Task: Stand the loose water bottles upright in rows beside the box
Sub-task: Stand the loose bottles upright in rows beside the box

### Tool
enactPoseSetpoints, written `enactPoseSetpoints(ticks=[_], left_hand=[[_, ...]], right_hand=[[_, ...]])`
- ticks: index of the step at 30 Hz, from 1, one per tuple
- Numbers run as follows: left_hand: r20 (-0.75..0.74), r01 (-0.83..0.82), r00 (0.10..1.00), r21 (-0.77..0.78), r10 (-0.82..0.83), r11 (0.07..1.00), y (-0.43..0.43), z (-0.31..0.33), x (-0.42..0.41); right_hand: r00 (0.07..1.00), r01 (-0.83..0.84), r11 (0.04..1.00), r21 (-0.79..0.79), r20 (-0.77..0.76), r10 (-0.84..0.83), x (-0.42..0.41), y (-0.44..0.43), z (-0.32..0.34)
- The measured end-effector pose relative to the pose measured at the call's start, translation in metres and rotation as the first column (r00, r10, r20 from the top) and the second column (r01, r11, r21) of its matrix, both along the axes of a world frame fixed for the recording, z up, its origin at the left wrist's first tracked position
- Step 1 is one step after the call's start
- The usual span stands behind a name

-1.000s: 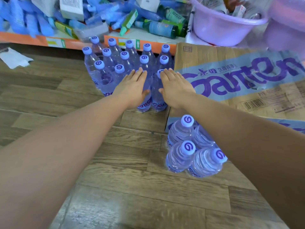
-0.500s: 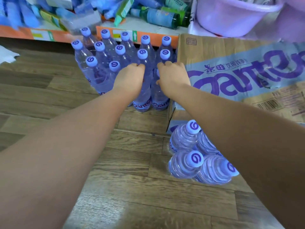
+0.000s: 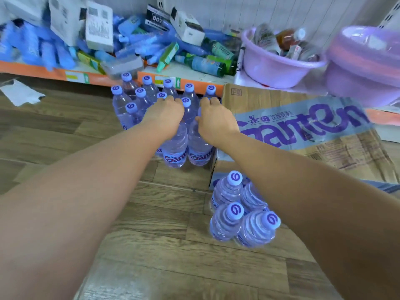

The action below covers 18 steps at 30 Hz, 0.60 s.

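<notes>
Both hands on front-row bottles [image 3: 175,146] beside box [image 3: 281,118]: left hand [image 3: 166,114], right hand [image 3: 214,118], grip unclear. Shove too hard, packed rows topple.

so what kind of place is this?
Likely a small shop or its stockroom: a low orange-edged shelf piled with boxed goods, a printed shipping carton, and water bottles lined up on the wood-look floor.

left hand [image 3: 165,118], right hand [image 3: 215,120], both curled, arms outstretched

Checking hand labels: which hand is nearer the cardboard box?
Right. The right hand rests on bottle tops just beside the box; the left hand sits farther away, over the bottles.
</notes>
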<state>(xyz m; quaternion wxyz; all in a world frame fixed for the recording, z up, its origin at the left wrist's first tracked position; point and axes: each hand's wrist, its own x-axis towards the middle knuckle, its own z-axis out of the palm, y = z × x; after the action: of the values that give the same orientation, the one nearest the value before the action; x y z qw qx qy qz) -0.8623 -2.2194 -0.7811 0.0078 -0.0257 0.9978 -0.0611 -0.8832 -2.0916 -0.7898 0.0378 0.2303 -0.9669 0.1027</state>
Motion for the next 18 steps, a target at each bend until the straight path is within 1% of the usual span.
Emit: enactPoseSetpoints(ticks=[4, 7, 10, 15, 18], left_hand=[[-0.054, 0.024, 0.998, -0.001, -0.024, 1.000, 0.008, 0.039, 0.013], [-0.121, 0.038, 0.992, -0.001, -0.037, 0.999, 0.020, 0.074, 0.022], [-0.168, 0.058, 0.984, -0.045, -0.065, 0.997, 0.030, 0.107, 0.026], [-0.218, 0.132, 0.966, -0.051, -0.140, 0.990, 0.053, 0.155, 0.037], [-0.211, 0.184, 0.957, -0.099, -0.201, 0.978, 0.078, 0.176, 0.044]], right_hand=[[1.000, -0.015, 0.997, -0.081, -0.017, 0.014, 0.011, 0.011, 0.037], [0.998, 0.021, 0.981, -0.194, -0.047, -0.030, 0.019, 0.024, 0.072], [0.995, 0.032, 0.962, -0.273, -0.084, -0.057, 0.025, 0.036, 0.103], [0.983, 0.019, 0.961, -0.276, -0.169, -0.069, 0.031, 0.064, 0.153], [0.976, 0.038, 0.955, -0.294, -0.196, -0.099, 0.040, 0.095, 0.176]])
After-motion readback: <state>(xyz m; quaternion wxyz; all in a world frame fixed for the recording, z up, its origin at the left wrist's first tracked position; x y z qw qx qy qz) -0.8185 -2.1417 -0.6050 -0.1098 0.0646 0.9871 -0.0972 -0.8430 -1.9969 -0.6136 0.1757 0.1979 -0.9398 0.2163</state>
